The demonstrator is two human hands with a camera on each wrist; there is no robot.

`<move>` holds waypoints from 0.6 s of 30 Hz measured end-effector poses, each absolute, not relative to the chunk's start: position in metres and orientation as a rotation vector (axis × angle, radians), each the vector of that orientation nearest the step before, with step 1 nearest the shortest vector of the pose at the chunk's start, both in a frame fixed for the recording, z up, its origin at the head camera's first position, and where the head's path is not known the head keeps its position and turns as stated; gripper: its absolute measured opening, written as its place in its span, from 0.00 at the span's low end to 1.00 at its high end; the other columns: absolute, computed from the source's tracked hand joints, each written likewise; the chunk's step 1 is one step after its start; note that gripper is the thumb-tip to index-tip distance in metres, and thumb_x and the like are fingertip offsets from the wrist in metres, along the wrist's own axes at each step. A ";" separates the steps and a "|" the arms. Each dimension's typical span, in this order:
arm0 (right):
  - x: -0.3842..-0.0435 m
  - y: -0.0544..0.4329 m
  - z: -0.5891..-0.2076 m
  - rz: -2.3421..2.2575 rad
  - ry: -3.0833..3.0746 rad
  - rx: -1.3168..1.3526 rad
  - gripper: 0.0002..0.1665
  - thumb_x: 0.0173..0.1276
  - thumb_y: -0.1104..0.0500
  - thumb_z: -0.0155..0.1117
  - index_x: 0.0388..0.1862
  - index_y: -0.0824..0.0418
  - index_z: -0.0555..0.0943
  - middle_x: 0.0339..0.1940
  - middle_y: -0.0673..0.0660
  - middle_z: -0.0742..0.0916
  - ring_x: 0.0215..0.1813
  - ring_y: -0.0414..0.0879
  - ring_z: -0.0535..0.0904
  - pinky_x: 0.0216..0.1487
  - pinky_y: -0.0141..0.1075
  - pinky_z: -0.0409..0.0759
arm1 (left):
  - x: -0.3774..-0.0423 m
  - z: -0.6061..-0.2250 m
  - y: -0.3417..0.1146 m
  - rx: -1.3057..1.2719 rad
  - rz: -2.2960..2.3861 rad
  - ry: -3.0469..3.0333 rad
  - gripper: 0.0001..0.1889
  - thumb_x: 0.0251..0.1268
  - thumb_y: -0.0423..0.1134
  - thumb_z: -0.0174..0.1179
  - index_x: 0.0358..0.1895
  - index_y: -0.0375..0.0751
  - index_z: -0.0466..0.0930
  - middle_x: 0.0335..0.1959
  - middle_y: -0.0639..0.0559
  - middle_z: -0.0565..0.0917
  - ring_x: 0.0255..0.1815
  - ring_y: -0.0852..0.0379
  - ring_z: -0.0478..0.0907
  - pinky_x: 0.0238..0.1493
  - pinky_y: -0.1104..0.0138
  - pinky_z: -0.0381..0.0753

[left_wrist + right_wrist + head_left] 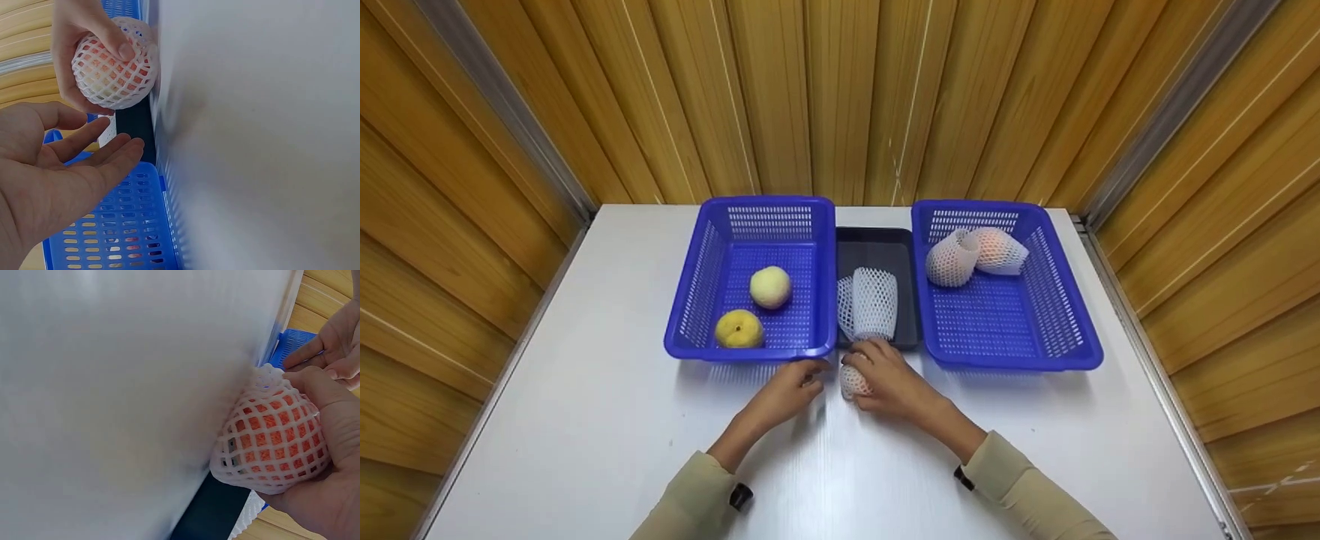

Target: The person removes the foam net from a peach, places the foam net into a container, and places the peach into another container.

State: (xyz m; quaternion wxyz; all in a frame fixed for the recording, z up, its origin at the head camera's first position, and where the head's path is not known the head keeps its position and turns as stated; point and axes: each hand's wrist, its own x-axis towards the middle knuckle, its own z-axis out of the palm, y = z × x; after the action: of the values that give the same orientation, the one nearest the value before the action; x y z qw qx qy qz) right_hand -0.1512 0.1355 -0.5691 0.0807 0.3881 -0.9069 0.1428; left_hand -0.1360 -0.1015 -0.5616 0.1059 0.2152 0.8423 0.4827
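My right hand [891, 381] grips a reddish peach in a white foam net [275, 439] just in front of the black tray. The net wraps round the fruit and bunches at one end. My left hand [73, 163] is apart from it, to the left, fingers loosely bent with nothing between them, close to the front rim of the left blue basket [757, 354]. In that basket lie a pale peach [770, 287] and a yellow peach [739, 329], both without nets. White foam nets [875, 300] lie in the black tray [877, 244].
A second blue basket [990, 319] stands on the right, with two netted peaches [952, 262] near its back. Both baskets flank the tray on a white table [585, 360]. Wood-patterned walls [840, 97] enclose the table at the back and sides.
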 end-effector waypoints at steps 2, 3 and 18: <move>-0.153 0.137 -0.570 0.490 -2.698 1.165 0.34 0.55 0.49 0.76 0.59 0.59 0.79 0.61 0.58 0.80 0.67 0.55 0.70 0.74 0.49 0.67 | -0.136 -0.561 -0.102 0.639 1.431 2.472 0.16 0.67 0.26 0.55 0.57 0.25 0.80 0.55 0.33 0.83 0.60 0.35 0.78 0.64 0.44 0.76; -0.154 0.137 -0.571 0.525 -2.691 1.168 0.34 0.54 0.49 0.77 0.59 0.59 0.79 0.61 0.58 0.80 0.67 0.55 0.70 0.74 0.49 0.67 | -0.137 -0.561 -0.102 0.632 1.434 2.466 0.17 0.68 0.26 0.55 0.57 0.25 0.79 0.55 0.33 0.83 0.60 0.35 0.78 0.64 0.45 0.76; -0.153 0.139 -0.535 0.950 -2.424 1.012 0.32 0.51 0.56 0.78 0.57 0.58 0.81 0.58 0.55 0.81 0.61 0.50 0.75 0.61 0.45 0.81 | -0.130 -0.561 -0.098 0.677 1.439 2.405 0.16 0.69 0.26 0.55 0.57 0.26 0.79 0.55 0.32 0.83 0.57 0.37 0.80 0.59 0.49 0.81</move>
State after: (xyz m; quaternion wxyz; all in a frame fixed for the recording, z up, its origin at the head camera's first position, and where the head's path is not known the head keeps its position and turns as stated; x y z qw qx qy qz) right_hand -0.1533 0.1394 -0.5353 0.1733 0.3567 -0.8547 0.3349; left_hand -0.1304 -0.0982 -0.5609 0.1289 0.2330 0.8272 0.4949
